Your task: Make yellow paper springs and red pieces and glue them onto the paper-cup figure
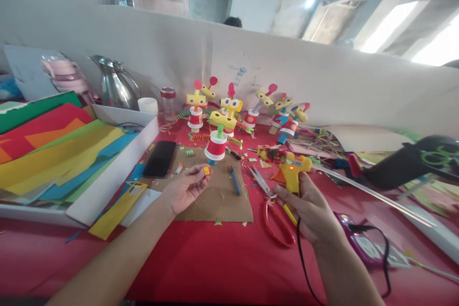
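Note:
My left hand [190, 186] pinches a small folded piece of yellow paper [206, 170] between thumb and fingertips, above a brown cardboard sheet [204, 208]. In my right hand [310, 208] is a yellow hot glue gun [292, 172], its nozzle pointing left and a long clear glue stick [373, 193] extending from its back. Under the right hand's fingers lie scissors with red handles [267, 208], blades apart. Just beyond my left hand stands a paper-cup figure [217, 146] with a yellow head and coiled paper arms. A blue pen [235, 180] rests on the cardboard.
Several similar cup figures [251, 117] stand at the back. To the left are a white box [114, 167] of coloured paper, a black phone [160, 159], a metal jug [116, 83] and a glass jar [168, 103]. A purple device [358, 244] with cords lies at right.

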`<state>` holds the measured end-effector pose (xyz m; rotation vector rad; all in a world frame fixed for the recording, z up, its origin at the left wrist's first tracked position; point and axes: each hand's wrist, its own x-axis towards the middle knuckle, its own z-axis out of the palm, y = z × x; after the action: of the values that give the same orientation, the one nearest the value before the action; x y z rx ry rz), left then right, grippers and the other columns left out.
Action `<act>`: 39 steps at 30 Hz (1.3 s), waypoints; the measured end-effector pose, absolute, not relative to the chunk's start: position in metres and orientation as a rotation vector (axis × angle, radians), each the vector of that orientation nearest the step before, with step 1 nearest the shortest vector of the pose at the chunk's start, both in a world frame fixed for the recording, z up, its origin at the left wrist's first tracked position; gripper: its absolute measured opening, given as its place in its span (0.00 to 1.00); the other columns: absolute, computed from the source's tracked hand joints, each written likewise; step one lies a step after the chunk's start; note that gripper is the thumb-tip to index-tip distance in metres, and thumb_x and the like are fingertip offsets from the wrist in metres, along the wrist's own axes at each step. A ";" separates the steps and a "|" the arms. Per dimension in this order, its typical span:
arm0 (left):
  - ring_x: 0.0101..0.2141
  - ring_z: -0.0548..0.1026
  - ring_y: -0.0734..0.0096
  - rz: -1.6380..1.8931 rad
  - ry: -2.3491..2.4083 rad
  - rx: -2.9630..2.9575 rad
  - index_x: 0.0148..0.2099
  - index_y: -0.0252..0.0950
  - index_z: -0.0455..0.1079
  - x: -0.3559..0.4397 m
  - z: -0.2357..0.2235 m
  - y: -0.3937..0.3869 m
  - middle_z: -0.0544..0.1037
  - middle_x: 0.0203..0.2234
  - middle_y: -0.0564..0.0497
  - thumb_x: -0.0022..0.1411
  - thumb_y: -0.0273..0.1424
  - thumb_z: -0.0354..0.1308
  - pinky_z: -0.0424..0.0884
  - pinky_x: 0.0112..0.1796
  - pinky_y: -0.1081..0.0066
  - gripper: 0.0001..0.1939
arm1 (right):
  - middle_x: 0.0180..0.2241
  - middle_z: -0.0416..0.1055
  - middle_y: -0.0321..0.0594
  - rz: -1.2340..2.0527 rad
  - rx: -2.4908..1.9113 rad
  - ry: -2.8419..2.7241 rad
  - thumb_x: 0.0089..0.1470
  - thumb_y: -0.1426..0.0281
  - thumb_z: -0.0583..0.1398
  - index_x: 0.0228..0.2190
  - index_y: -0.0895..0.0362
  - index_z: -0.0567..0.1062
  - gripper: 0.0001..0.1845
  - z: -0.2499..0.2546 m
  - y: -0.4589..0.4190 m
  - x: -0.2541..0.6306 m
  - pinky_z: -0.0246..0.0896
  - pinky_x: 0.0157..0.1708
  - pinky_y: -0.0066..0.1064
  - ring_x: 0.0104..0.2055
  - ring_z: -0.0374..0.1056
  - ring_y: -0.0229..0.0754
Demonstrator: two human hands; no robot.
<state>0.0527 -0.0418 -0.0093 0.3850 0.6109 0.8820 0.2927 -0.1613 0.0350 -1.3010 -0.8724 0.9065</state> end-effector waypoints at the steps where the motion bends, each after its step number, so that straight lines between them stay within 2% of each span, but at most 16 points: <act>1: 0.26 0.78 0.77 0.883 0.608 0.384 0.34 0.28 0.76 0.053 -0.010 -0.041 0.80 0.29 0.45 0.61 0.13 0.51 0.76 0.28 0.82 0.13 | 0.24 0.70 0.30 0.922 -1.273 -0.901 0.44 0.62 0.70 0.39 0.53 0.66 0.24 0.035 -0.164 0.284 0.61 0.25 0.25 0.25 0.67 0.35; 4: 0.27 0.78 0.78 0.894 0.609 0.383 0.33 0.28 0.76 0.053 -0.011 -0.039 0.80 0.30 0.44 0.60 0.12 0.51 0.76 0.30 0.82 0.14 | 0.21 0.69 0.31 0.958 -1.233 -0.990 0.56 0.59 0.62 0.37 0.53 0.66 0.14 0.032 -0.171 0.264 0.59 0.23 0.26 0.22 0.64 0.34; 9: 0.28 0.79 0.78 0.913 0.603 0.426 0.32 0.28 0.76 0.053 -0.011 -0.040 0.80 0.29 0.46 0.59 0.11 0.52 0.76 0.30 0.83 0.14 | 0.24 0.67 0.30 0.879 -1.222 -1.245 0.60 0.62 0.58 0.37 0.52 0.67 0.07 0.023 -0.175 0.245 0.61 0.26 0.27 0.22 0.62 0.33; 13: 0.26 0.78 0.78 0.919 0.606 0.450 0.32 0.29 0.77 0.054 -0.012 -0.041 0.79 0.25 0.48 0.59 0.11 0.52 0.76 0.29 0.82 0.14 | 0.34 0.71 0.35 0.829 -1.267 -1.309 0.61 0.61 0.56 0.43 0.51 0.67 0.10 0.018 -0.175 0.237 0.61 0.25 0.28 0.22 0.60 0.32; 21: 0.27 0.78 0.79 0.920 0.586 0.492 0.32 0.29 0.77 0.053 -0.017 -0.041 0.79 0.25 0.49 0.57 0.12 0.55 0.76 0.31 0.83 0.12 | 0.23 0.60 0.29 0.790 -1.354 -1.347 0.62 0.60 0.54 0.46 0.51 0.64 0.13 0.015 -0.170 0.230 0.58 0.22 0.29 0.21 0.57 0.35; 29: 0.26 0.77 0.80 0.900 0.605 0.518 0.33 0.29 0.76 0.053 -0.010 -0.044 0.78 0.25 0.50 0.54 0.12 0.59 0.75 0.30 0.83 0.09 | 0.32 0.65 0.35 0.748 -1.367 -1.378 0.62 0.61 0.54 0.42 0.52 0.65 0.09 0.009 -0.168 0.231 0.61 0.26 0.31 0.25 0.59 0.35; 39: 0.27 0.77 0.80 0.896 0.577 0.559 0.33 0.30 0.76 0.052 -0.014 -0.042 0.78 0.27 0.50 0.52 0.14 0.62 0.75 0.31 0.83 0.08 | 0.34 0.69 0.38 0.707 -1.410 -1.426 0.61 0.62 0.55 0.46 0.51 0.65 0.12 0.009 -0.169 0.234 0.61 0.31 0.32 0.30 0.64 0.38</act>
<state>0.0523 -0.0425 -0.0139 0.5592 0.5773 0.8962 0.2336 -0.1687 0.0088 -1.4097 -1.4260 0.7072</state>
